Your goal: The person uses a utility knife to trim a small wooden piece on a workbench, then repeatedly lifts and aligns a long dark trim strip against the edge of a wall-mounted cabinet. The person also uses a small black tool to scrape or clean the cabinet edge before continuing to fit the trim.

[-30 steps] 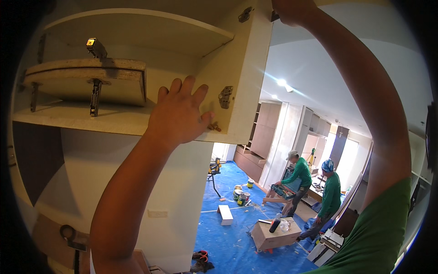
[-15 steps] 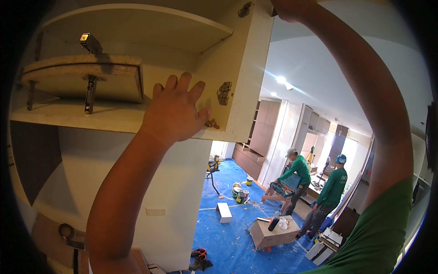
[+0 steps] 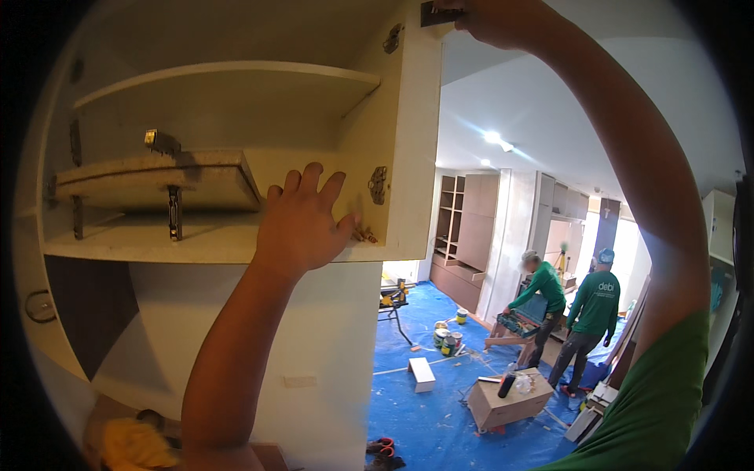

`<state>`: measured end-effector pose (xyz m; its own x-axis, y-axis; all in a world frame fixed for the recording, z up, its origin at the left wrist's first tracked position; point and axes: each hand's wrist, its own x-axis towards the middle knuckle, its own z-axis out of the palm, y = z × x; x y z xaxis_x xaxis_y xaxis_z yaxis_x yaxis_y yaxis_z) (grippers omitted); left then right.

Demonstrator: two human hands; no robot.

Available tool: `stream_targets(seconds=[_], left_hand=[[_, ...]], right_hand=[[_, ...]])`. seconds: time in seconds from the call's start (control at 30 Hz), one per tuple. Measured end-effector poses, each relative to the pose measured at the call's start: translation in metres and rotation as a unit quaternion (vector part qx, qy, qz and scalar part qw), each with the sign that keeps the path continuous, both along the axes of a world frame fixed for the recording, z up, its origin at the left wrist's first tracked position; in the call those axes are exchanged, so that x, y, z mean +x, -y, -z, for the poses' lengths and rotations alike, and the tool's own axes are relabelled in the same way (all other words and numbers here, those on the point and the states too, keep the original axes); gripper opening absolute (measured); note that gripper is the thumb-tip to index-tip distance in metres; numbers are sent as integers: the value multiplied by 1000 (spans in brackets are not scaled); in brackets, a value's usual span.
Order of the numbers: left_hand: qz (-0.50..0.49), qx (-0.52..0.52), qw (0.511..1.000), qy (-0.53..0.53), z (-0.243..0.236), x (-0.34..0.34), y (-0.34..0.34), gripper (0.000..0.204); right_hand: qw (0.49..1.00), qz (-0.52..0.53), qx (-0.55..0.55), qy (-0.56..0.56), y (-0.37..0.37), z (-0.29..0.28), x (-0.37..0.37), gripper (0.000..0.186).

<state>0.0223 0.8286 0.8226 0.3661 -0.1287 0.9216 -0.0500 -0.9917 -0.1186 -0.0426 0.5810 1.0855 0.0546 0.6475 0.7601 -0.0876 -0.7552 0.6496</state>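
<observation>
Head view: my left hand (image 3: pixel 302 224) lies flat, fingers spread, on the front edge of the cabinet's (image 3: pixel 393 157) bottom shelf (image 3: pixel 157 245) at frame centre, gripping nothing. Just right of its thumb, small screws (image 3: pixel 366 235) sit on the same edge, below a metal hinge plate (image 3: pixel 378 185) fixed to the cabinet's side panel.

At the top edge of the frame, my right hand (image 3: pixel 487 17) is raised, its arm sweeping down the right side into a green sleeve (image 3: pixel 667 392). The hand is at a dark bracket (image 3: pixel 437 12) on the panel's top corner; I cannot tell whether the fingers are closed on it, since the frame cuts them off. A second hinge plate (image 3: pixel 393 37) shows near that corner.

In the upper left, inside the cabinet, a loose board (image 3: pixel 149 179) rests held by a clamp (image 3: pixel 173 212), under an upper shelf (image 3: pixel 228 74).

In the lower right, well apart from me, two people in green shirts (image 3: pixel 569 302) stand on a blue floor sheet (image 3: pixel 440 408) beside a cardboard box (image 3: pixel 506 400). Paint cans (image 3: pixel 444 336) stand nearby on the sheet.
</observation>
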Motion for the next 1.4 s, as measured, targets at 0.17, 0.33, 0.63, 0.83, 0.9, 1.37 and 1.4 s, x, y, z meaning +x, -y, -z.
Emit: stream_targets(seconds=[0.17,0.33,0.63,0.83,0.9,1.37,1.4], left_hand=[[-12,2,1000,-5,-2,-3,4,63],[-23,3,999,-34,-5,0,0,65],[-13,-12,997,-73,-9,2,5,66],[-17,-12,998,-52,-8,4,2,65],[-15,-13,999,-50,-7,5,0,64],[-8,-42,997,-66,-9,2,4,65],[-6,-46,996,-72,-9,2,6,65]], right_hand=[[987,-77,68,-127,44,45,-32,29],[955,-123,77,-257,88,54,1,51],[948,-173,107,-244,106,43,62,39],[988,-32,97,-119,56,28,36,23],[989,-21,105,-101,42,26,34,22],[994,-19,109,-20,23,4,39,20],[994,-23,108,-25,22,5,42,20]])
